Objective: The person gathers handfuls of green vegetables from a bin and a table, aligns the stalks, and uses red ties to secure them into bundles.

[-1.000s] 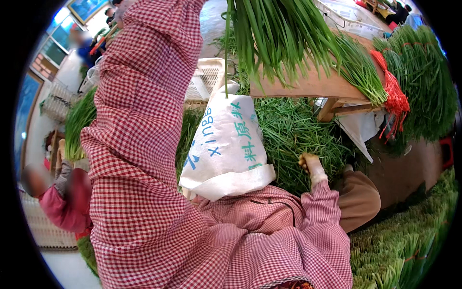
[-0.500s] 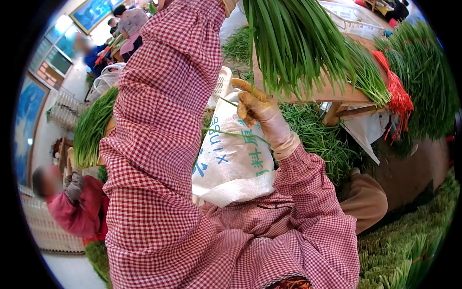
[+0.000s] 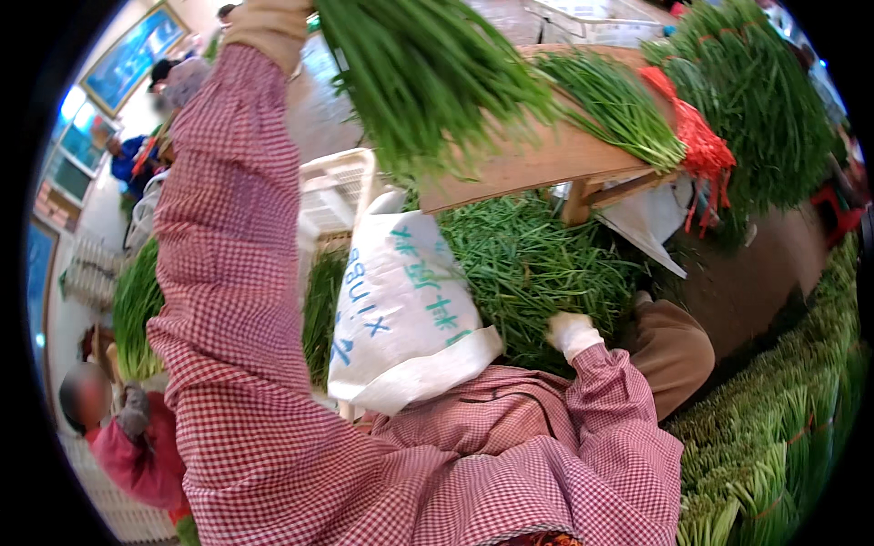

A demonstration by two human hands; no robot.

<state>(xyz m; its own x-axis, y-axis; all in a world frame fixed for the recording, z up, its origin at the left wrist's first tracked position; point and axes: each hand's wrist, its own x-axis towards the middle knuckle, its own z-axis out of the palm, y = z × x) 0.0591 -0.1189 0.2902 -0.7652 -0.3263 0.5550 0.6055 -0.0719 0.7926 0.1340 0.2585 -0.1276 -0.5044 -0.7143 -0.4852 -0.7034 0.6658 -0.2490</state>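
Observation:
My left hand [image 3: 269,29], in a tan glove, is raised to the upper edge of the view and grips a bunch of long green garlic chives [image 3: 423,86]. Its fingers are partly cut off by the picture's edge; the leaves fan down to the right, blurred by motion. My right hand [image 3: 570,333], in a pale glove, is low beside my lap, over a heap of loose chive leaves [image 3: 537,273]. Its fingers are hidden or too blurred to read. Across my lap lies a white woven sack [image 3: 401,309] with coloured lettering.
A wooden table [image 3: 510,175] carries more chives [image 3: 619,105] and red ties [image 3: 696,150]. Tied chive bundles stand at right [image 3: 756,118] and lower right [image 3: 774,446]. A white plastic crate [image 3: 339,187] stands beyond the sack. A person in red [image 3: 150,446] sits at left.
My left hand has swung left with the chive bunch. My right hand has dropped from in front of the sack toward the loose leaves, and the thin stalk by it no longer shows. The view has shifted.

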